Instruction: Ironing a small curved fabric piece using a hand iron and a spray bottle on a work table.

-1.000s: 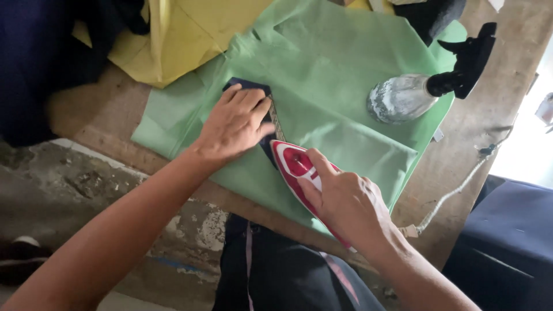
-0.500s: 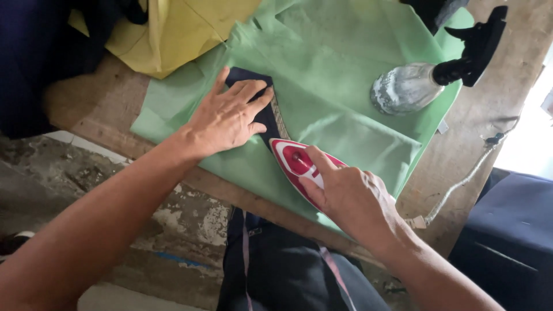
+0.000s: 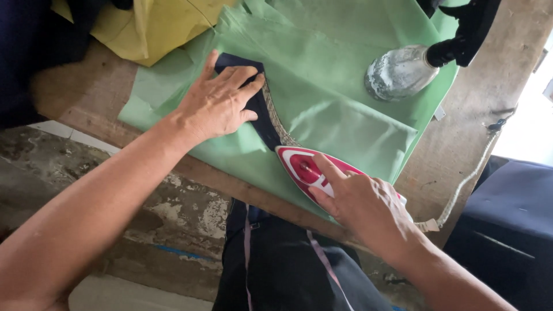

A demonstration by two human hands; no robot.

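From the head view, the right hand (image 3: 368, 210) is closed around a red-and-white iron (image 3: 305, 167), its long axis diagonal, tip pointing up-left at the dark navy strip (image 3: 262, 118), which the flat, open left hand (image 3: 216, 103) presses onto green cloth (image 3: 340, 109) on a worn wooden table (image 3: 489, 98), beside a cracked concrete floor (image 3: 190, 219).

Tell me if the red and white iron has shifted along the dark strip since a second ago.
Cannot tell. The iron sits with its tip at the near end of the dark fabric strip under the right hand, as before; the head camera itself moved, so any small slide is unclear.

Soft daylight, overexposed glare at right edge.
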